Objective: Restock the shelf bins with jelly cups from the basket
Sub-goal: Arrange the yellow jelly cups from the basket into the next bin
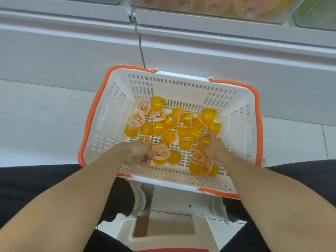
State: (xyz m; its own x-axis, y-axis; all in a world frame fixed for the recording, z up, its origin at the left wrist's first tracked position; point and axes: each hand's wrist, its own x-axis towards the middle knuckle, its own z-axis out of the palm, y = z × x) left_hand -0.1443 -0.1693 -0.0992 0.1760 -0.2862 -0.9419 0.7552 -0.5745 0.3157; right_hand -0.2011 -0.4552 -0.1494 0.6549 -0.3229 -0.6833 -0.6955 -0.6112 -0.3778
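Reaching into the white basket (181,88), the left hand (138,153) curls round a jelly cup (161,152) and the right hand (212,146) pinches another among the loose heap, so overfilled grips could spill cups before the shelf bins (209,8) above.

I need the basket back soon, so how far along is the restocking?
Done: the shelf bins above already show cups through blurred fronts; how full is unclear. In hand: both hands are in the basket, the left hand holding a jelly cup, the right hand curled round others. Left: a couple dozen orange cups still cover the basket floor.
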